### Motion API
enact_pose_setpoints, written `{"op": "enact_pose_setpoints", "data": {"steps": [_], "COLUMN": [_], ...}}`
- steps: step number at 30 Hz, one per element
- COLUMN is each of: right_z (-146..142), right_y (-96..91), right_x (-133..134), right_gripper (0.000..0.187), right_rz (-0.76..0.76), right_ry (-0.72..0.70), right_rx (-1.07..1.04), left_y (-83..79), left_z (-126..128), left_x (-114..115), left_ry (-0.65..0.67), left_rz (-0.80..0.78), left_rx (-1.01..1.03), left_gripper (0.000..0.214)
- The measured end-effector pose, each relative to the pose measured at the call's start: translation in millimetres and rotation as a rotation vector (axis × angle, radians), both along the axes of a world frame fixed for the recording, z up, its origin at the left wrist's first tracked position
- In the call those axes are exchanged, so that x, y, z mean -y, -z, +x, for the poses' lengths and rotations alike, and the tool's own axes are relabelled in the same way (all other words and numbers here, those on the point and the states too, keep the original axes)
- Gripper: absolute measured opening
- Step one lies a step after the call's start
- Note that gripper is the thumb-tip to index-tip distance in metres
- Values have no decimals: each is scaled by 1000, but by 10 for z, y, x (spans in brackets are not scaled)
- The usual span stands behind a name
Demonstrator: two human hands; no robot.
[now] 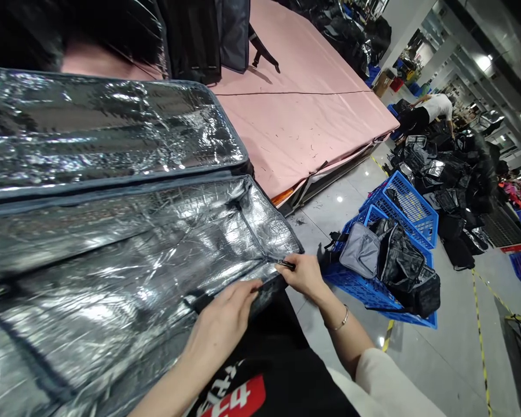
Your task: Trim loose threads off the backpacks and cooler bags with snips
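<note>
A long insulated bag (pixel 156 249) with a silver foil lining lies opened out in front of me. Its foil-lined lid (pixel 121 133) is folded back on the far side. My left hand (pixel 226 315) is closed on the bag's near rim, thumb and fingers pinching the dark edge. At the near right corner, my right hand (pixel 304 275) grips a small black tool, apparently thread snips (pixel 286 264). The tool's tip points left over the corner seam; whether it touches the fabric cannot be made out.
A pink-covered table (pixel 304 116) extends beyond the bag, with dark bags (pixel 195 40) standing on it. Blue crates (pixel 356 289) with bags stand on the floor at right. Further back, a person (pixel 434 110) bends beside a heap of black bags (pixel 451 179).
</note>
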State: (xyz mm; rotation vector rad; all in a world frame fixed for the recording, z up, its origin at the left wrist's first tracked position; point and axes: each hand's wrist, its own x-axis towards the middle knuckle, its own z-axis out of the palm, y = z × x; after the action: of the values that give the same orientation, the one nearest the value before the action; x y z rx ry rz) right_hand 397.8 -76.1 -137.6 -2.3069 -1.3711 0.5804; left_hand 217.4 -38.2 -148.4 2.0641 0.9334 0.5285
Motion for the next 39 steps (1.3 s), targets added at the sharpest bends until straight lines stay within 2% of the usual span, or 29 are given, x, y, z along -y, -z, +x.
{"op": "enact_pose_setpoints", "data": {"steps": [4,10,13,15,17,22,25,27,32,36,39], "right_z": [1,-6,-18,-20,-16,-5,-25,-58,-172,-234,-267], "right_y": [-57,-148,-166,-164,-151,-77,-32,-8,74,135,136], "right_x": [-38,-79,-78,-72,-66,-44,21,110,409,548,567], "right_gripper": [23,24,22,22,23,27,20,26,40,35,31], "right_rz": [-80,-226,-245,-235,-206,-94,56,170,359,430,414], "right_ry": [-29,-84,-78,-71,-57,-7,54,83,49,21,-53], "right_rx": [47,85,99,94,81,0,-117,-200,-275,-210,-204], "left_y": [95,132,134,130,115,54,54,74,118,82,36], "left_z": [28,182,225,221,195,106,78,73,93,108,104], "left_x": [-105,-97,-71,-64,-76,-169,-218,-236,-244,-242,-237], "left_ry": [55,145,168,150,93,-134,-273,-343,-401,-429,-431], "left_rz": [83,335,413,408,305,-176,-400,-508,-593,-616,-631], "left_rx": [-65,-176,-152,-97,-33,50,87,147,266,296,304], "left_gripper": [44,42,39,35,31,20,23,27,30,29,28]}}
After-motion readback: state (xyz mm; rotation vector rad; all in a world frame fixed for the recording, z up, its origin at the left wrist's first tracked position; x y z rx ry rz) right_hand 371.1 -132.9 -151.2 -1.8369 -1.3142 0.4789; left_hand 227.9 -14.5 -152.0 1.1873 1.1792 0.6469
